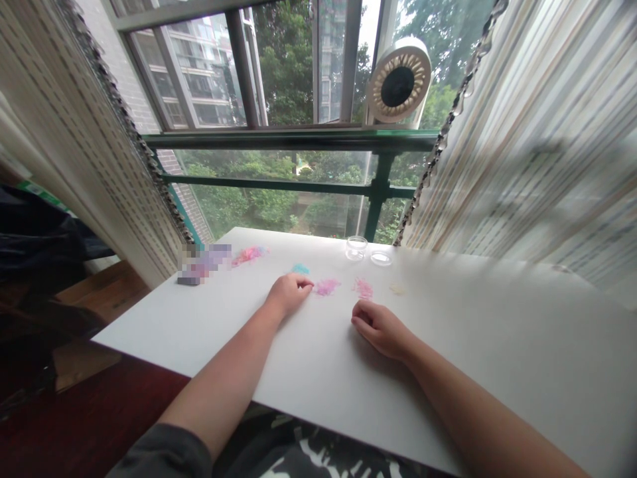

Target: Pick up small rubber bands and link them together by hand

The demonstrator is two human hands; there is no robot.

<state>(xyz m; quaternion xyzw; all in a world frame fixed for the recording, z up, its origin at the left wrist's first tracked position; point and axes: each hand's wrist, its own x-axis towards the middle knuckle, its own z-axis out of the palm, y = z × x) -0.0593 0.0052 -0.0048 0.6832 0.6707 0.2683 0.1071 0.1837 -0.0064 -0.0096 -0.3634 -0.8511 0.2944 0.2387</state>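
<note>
My left hand [290, 293] rests on the white table with its thumb and fingertips pinched together. Whatever may be between them is too small to make out. Its fingertips are at the left edge of a small purple-pink pile [327, 287], and a turquoise pile [300, 269] lies just beyond the knuckles. My right hand [377, 326] is curled closed on the table, its inside hidden. Just past it lies a pink pile [363, 288], with a few pale yellow pieces [397, 289] to the right. The piles look like tiny loose pieces, perhaps small bands.
A mixed-colour pile [249, 255] lies farther left, beside a pixelated patch [204, 264]. At the table's back stand a clear round container [356, 247] and a clear round lid [381, 258]. A white fan [399, 81] is by the window. Curtains hang at both sides.
</note>
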